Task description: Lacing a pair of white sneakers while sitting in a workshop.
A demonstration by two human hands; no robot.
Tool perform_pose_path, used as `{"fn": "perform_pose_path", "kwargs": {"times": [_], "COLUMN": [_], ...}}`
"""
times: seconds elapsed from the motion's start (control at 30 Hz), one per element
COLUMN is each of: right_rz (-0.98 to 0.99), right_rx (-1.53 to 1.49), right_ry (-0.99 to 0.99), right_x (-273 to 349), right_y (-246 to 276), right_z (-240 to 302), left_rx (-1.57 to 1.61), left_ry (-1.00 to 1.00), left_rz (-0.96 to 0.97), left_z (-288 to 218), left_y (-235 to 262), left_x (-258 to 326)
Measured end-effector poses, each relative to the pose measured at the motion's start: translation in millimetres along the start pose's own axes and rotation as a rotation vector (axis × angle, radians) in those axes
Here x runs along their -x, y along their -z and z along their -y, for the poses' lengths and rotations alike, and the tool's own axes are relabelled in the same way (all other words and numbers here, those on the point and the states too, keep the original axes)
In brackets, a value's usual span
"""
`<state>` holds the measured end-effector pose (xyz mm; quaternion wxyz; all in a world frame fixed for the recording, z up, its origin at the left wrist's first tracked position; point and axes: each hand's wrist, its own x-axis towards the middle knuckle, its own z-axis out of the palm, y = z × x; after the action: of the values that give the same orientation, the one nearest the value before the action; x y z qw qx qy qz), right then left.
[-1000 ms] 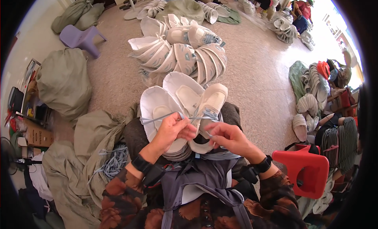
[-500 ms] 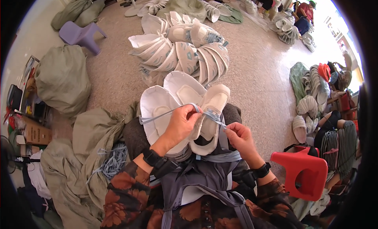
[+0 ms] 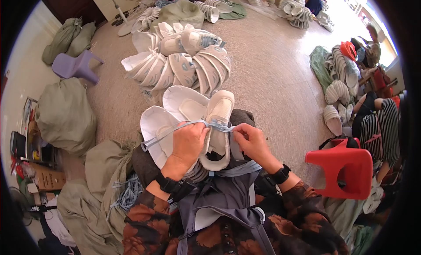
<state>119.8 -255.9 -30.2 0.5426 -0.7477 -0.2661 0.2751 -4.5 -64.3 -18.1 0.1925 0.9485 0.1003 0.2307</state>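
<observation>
Lap: grey apron (image 3: pixel 219 202) over patterned sleeves, black wristbands on both wrists
Left hand (image 3: pixel 189 141): fingers curled, pinching pale blue lace (image 3: pixel 175 128) on top of white shoe (image 3: pixel 217 123); lace tail runs off toward person's left
Right hand (image 3: pixel 251 140): narrow pinch on same lace just beside shoe's right edge
Shoe stack: held shoe sits sole-side among other white shoes (image 3: pixel 169 119) fanned on the lap, touching each other
Lace bundle (image 3: pixel 127 195): loose blue laces low left, lying on olive sack (image 3: pixel 103 167)
Boxes: brown cardboard carton (image 3: pixel 46 178) at far left edge, flat side up, near wall
Stool: red plastic stool (image 3: pixel 344 167) just right of right forearm, tight on that side
Open room: bare speckled floor (image 3: pixel 267 70) ahead and right
Mid floor: fan-shaped pile of white shoes (image 3: pixel 180 62) ahead of the lap
Left side: stuffed olive bag (image 3: pixel 66 116), purple chair (image 3: pixel 74 66) beyond it
Far: more shoe piles (image 3: pixel 298 11) and sacks near back wall; another seated person (image 3: pixel 377 119) at right edge
</observation>
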Motion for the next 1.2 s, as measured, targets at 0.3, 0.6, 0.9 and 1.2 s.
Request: {"fn": "perform_pose_path", "kwargs": {"times": [0.3, 0.6, 0.9, 1.2], "right_rz": [-0.010, 0.102, 0.140, -0.022], "right_rx": [0.196, 0.548, 0.603, 0.287], "right_ry": [0.262, 0.508, 0.527, 0.457], "right_x": [-3, -11, -19, -3], "right_y": [5, 11, 0, -13], "right_z": [-6, 4, 9, -4], "left_rx": [0.118, 0.633, 0.660, 0.779], "left_ry": [0.209, 0.464, 0.389, 0.363], "left_rz": [0.221, 0.151, 0.168, 0.124], "left_z": [-57, -70, -59, -46], "left_y": [5, -31, -32, -37], "left_x": [22, 31, 34, 31]}}
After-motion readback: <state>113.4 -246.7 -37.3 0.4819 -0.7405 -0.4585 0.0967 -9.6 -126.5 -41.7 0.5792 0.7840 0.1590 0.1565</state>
